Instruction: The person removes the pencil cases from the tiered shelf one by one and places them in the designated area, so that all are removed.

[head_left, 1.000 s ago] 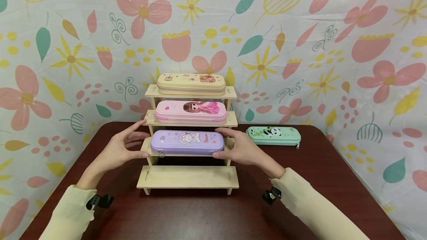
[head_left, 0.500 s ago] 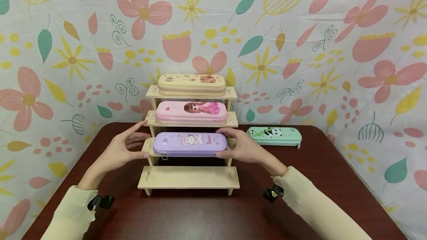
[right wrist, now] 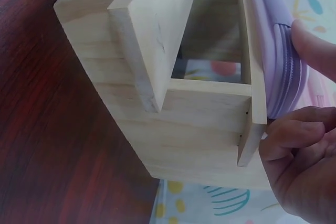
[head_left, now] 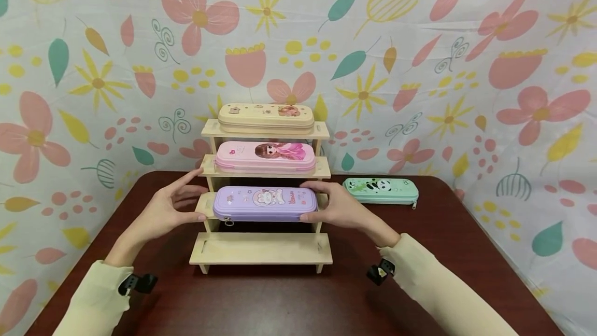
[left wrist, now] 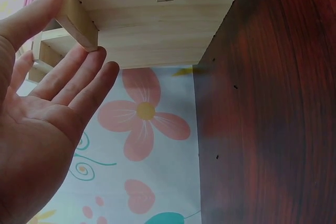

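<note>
A purple zip pencil case (head_left: pixel 266 203) with a bunny print lies on the third step down of a wooden tiered stand (head_left: pixel 261 248). My right hand (head_left: pixel 344 206) pinches its right end, thumb at the front and fingers behind. In the right wrist view, the zipped end of the purple case (right wrist: pixel 275 51) sits between thumb and fingers. My left hand (head_left: pixel 163 210) grips the left end of the same step, and its fingertips touch the board end in the left wrist view. A pink pencil case (head_left: pixel 266 156) and a cream pencil case (head_left: pixel 266 118) lie on the two upper steps.
A green panda pencil case (head_left: pixel 382 191) lies on the dark reddish-brown table (head_left: pixel 298 305), right of the stand. Behind the table hangs a flower-patterned cloth (head_left: pixel 420 40). The lowest step shows bare wood.
The purple pencil case has shifted slightly right and toward the front of its step, with my right hand on its end. My left hand stays at the stand's left side.
</note>
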The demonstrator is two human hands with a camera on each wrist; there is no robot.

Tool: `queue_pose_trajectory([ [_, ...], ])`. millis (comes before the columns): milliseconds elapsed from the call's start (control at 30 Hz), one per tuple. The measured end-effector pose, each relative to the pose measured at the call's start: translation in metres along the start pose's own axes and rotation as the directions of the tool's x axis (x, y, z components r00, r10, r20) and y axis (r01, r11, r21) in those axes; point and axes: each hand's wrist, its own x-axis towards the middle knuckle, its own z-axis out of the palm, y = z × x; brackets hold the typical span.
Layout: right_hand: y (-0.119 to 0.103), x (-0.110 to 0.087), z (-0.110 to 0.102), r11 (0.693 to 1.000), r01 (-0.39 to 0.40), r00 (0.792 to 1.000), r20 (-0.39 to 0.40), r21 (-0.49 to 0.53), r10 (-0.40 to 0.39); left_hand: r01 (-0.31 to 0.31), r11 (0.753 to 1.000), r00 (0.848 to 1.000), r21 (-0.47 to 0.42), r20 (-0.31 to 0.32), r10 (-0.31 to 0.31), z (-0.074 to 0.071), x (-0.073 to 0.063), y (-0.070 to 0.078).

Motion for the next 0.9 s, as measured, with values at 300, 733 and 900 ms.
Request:
queue_pose_trajectory([
  [300,0.0,0.0,-0.002,0.999,-0.024,0.999,0.021,-0.036,0.025,-0.007,1.0,1.0,-0.008,0.002,0.007,0.0,0.0,-0.002],
  [733,0.004,-0.011,0.005,0.989,-0.07,0.997,-0.024,0.129,0.074,-0.012,0.999,1.0,-0.033,0.002,0.012,0.001,0.0,-0.004],
  [900,0.006,-0.017,0.006,0.964,-0.095,0.995,-0.015,0.247,0.102,-0.017,0.999,1.0,-0.036,0.003,0.017,0.001,0.0,-0.003],
])
